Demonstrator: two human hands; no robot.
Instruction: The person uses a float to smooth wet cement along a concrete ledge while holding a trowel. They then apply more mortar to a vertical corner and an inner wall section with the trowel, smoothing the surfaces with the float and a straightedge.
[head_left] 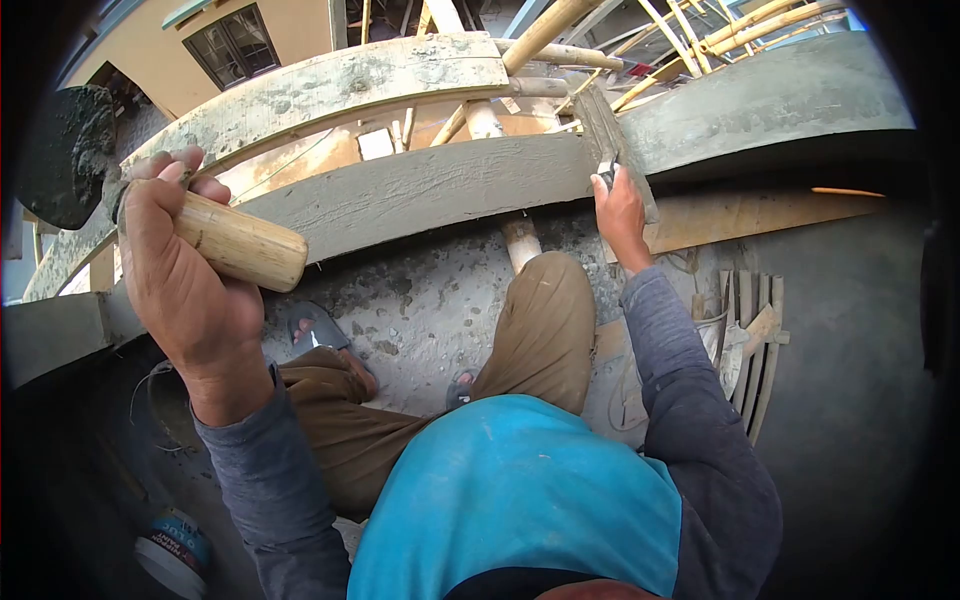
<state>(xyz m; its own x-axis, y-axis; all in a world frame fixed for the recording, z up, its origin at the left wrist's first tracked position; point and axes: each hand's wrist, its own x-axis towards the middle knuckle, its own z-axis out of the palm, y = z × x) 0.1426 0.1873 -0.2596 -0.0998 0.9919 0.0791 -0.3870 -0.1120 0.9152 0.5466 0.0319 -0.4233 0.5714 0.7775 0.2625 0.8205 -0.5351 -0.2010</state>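
Wood fills the closed left hand (185, 270): wrapping the pale, round handle of a pointing trowel (68, 158), with the dark, mortar-caked blade raised beyond the fingers, at the far left of the view. Fingers curled narrowly around the grip of a long plastering float (600, 120) in the right hand (622, 212); holding it crosswise over the grey mortar band (420, 188) atop the low wall, at the join with the smoother grey wall section (770, 98) on the right. Faint ridges and scratches along the band's wet-looking surface. Beyond it, a mortar-spattered plank (330, 85) and, farther out, crossed bamboo poles (765, 28). Below, on the near side of the wall, a grey floor (420, 345) dotted with crumbs of mortar, with a sandalled foot (318, 330) planted there. Just beneath the float's near end, a brown board (740, 218) lying along the wall's inner side. To the right of the right forearm, a bundle of thin wooden strips (757, 345). At lower left, a paint bucket (178, 550) with a blue label, tilted in view, well apart from both hands.
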